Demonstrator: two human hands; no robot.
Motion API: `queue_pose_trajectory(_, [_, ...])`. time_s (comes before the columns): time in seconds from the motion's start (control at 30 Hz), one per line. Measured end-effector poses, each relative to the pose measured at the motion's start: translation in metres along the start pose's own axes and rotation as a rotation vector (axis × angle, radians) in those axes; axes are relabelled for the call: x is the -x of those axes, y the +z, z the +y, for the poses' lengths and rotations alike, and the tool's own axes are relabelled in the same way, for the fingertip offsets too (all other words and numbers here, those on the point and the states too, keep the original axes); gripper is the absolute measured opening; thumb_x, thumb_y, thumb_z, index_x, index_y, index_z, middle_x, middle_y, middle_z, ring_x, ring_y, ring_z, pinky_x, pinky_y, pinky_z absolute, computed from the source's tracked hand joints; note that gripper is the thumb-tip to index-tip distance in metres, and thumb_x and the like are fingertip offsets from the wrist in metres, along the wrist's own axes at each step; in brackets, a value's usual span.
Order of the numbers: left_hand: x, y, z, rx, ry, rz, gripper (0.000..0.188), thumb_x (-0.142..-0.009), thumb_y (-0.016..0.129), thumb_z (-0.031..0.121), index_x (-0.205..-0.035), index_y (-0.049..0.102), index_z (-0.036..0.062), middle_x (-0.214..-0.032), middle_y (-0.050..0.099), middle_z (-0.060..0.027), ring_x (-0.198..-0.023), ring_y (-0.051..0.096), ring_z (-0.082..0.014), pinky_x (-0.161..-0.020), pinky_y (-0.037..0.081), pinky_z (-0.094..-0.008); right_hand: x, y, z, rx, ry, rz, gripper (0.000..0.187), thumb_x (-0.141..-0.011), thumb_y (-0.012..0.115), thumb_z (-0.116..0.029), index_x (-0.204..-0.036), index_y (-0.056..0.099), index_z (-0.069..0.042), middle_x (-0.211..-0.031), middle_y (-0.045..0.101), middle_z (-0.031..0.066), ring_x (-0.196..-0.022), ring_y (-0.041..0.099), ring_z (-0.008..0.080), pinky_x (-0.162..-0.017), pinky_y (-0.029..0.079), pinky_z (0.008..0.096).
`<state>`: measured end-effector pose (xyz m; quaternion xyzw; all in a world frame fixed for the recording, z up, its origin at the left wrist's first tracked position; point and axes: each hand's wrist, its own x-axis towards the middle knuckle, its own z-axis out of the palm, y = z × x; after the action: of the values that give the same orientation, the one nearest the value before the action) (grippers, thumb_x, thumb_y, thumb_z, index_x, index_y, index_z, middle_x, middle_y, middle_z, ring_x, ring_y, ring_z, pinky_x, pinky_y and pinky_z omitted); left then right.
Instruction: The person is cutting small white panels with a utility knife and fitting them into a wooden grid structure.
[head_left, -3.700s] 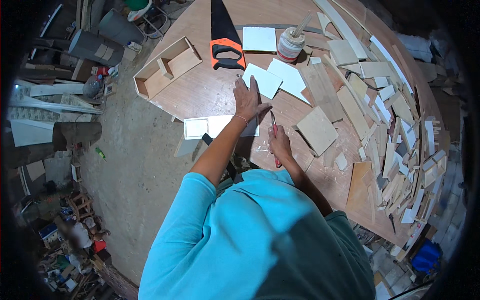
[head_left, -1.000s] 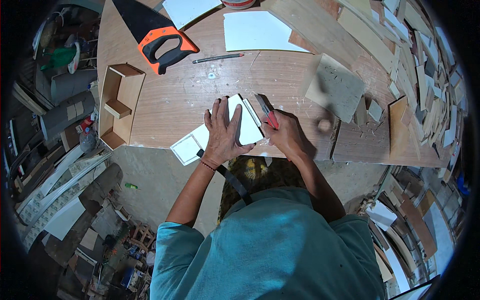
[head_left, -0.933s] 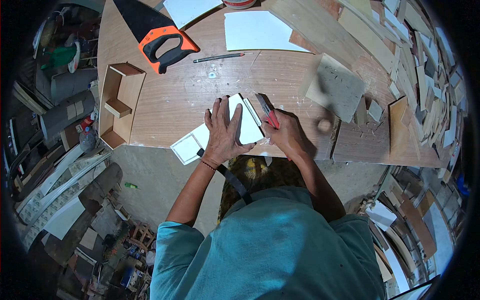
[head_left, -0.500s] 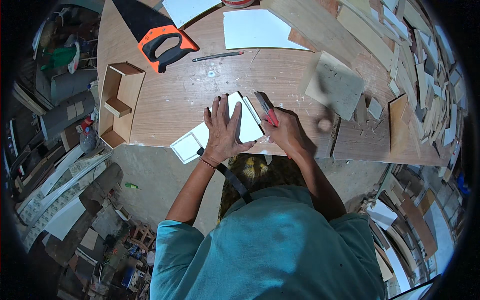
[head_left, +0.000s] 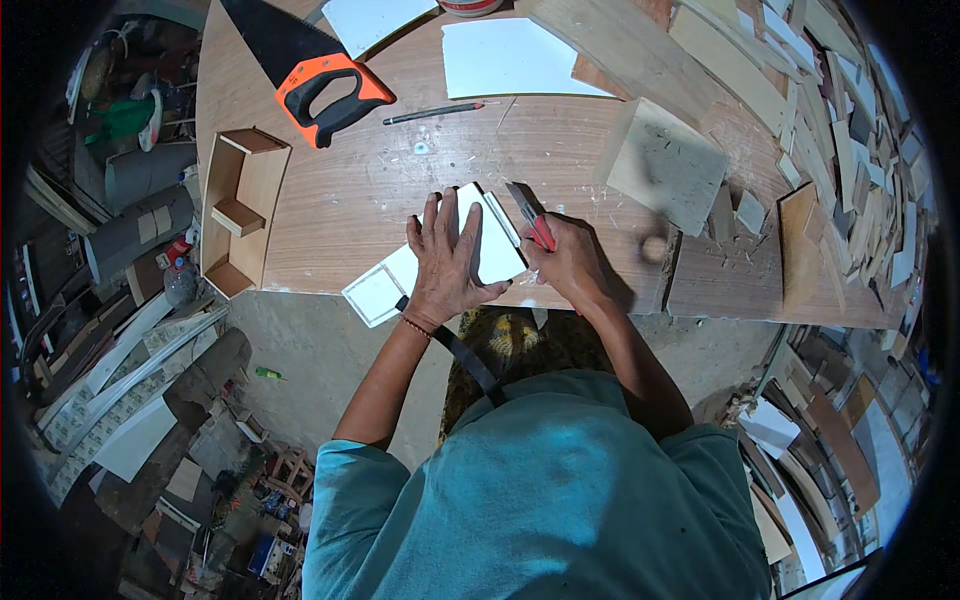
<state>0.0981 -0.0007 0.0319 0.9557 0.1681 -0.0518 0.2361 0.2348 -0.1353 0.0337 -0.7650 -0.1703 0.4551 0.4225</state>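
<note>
left hand (head_left: pixel 440 262) lies palm down, fingers spread wide, grasping nothing, flat on the white board (head_left: pixel 497 250). board sits on the slant at the front of the bench (head_left: pixel 340 215), with a framed white end (head_left: pixel 373 293) jutting past the bench's front edge; hand hides the middle, can't tell if it's all one piece. right hand (head_left: pixel 575 265) is curled round a red box cutter (head_left: pixel 542 233), blade (head_left: pixel 521 202) out and pointing away from the body, just beside the narrow white strip (head_left: pixel 503 218) along the board's right edge. can't tell if blade and strip touch.

for good knife work here: weight should go over the part the bench supports, since the overhanging end would likely tip or swivel. thumb (head_left: pixel 490 291) reaches near the lower right corner, so best tucked in before any stroke toward the body. light repeated passes probably beat one hard push, blade tight to the edge so it doesn't wander into the white face. a shorter blade would flex less (looks longish, though the angle may mislead). black strap (head_left: pixel 468 362) hangs by the left hand, worth clearing. pencil (head_left: pixel 433 113) and handsaw (head_left: pixel 330 92) lie well apart, beyond the board.
</note>
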Motion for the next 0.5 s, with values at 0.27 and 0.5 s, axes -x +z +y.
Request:
queue_pose_trajectory(0.27, [0.0002, 0.0015, 0.0003, 0.012, -0.010, 0.016, 0.110, -0.052, 0.072, 0.056, -0.139, 0.022, 0.0125, -0.143, 0.009, -0.0234, -0.131, 0.009, -0.0425, -0.099, 0.005, -0.0621, 0.0012, -0.0011, -0.0038, -0.005, 0.013, 0.001, 0.014, -0.077, 0.060, -0.009, -0.087, 0.058, 0.000, -0.069, 0.062, 0.0152, -0.053, 0.061, 0.0246, -0.050, 0.047, 0.0345])
queue_pose_trajectory(0.5, [-0.0008, -0.0006, 0.0008, 0.007, 0.000, 0.007, 0.110, -0.052, 0.073, 0.055, -0.139, 0.022, 0.0130, -0.143, 0.010, -0.0236, -0.131, 0.009, -0.0428, -0.099, 0.003, -0.0623, -0.0004, -0.0004, -0.0006, 0.024, -0.011, 0.014, 0.014, -0.077, 0.059, -0.010, -0.087, 0.058, 0.000, -0.069, 0.061, 0.0154, -0.051, 0.061, 0.0244, -0.049, 0.047, 0.0345])
